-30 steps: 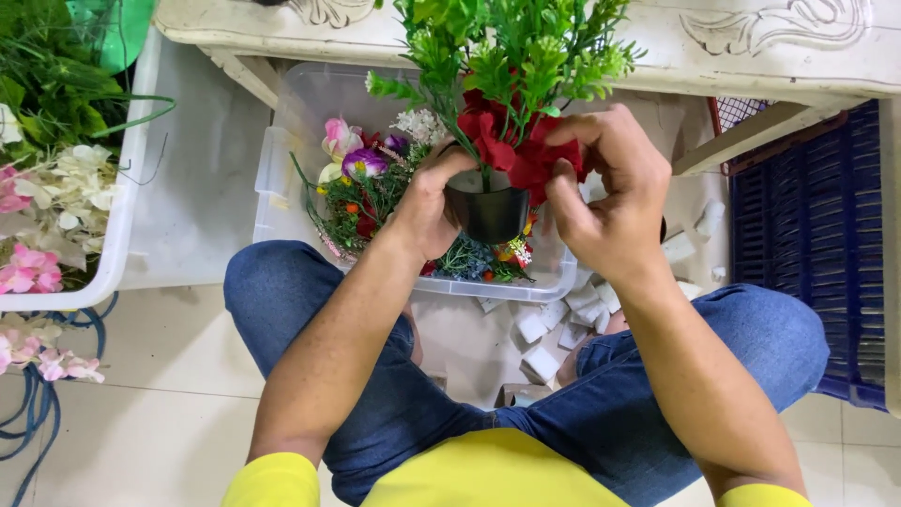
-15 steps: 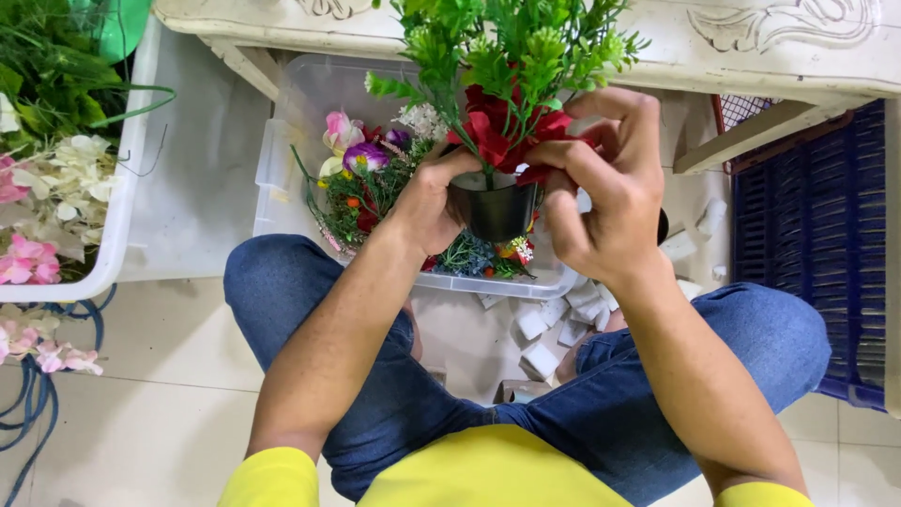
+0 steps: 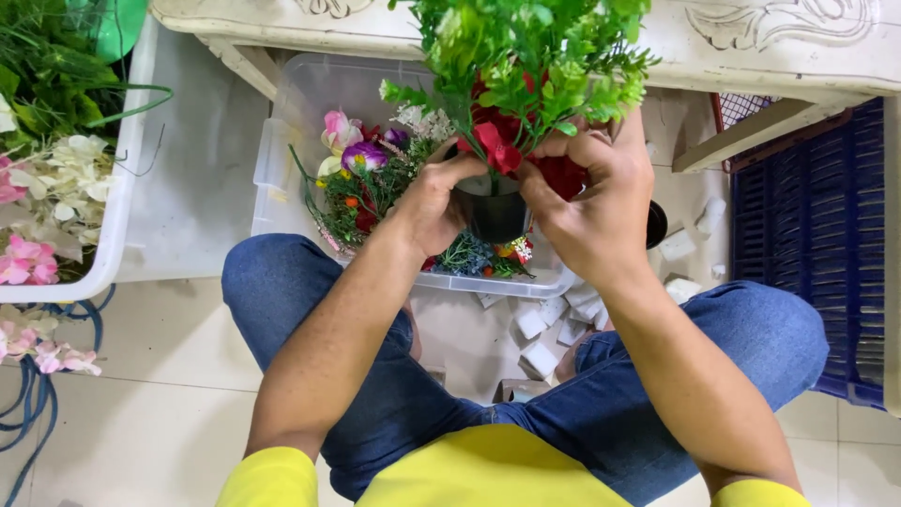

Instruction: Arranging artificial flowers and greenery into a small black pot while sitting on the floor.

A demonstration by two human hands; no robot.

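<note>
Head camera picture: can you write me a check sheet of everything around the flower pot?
Surface: pale tiled floor; carved white table edge above.
Job's things: small black pot with green sprigs and red flowers.
Clutter: clear tub of mixed fake flowers; white tray of pink and cream blooms; white foam blocks.
Grips: left hand and right hand both wrap the pot.
Cables: blue cord coiled on the floor at left.
Surroundings: dark blue crate at right; blue-jeaned knees.
</note>
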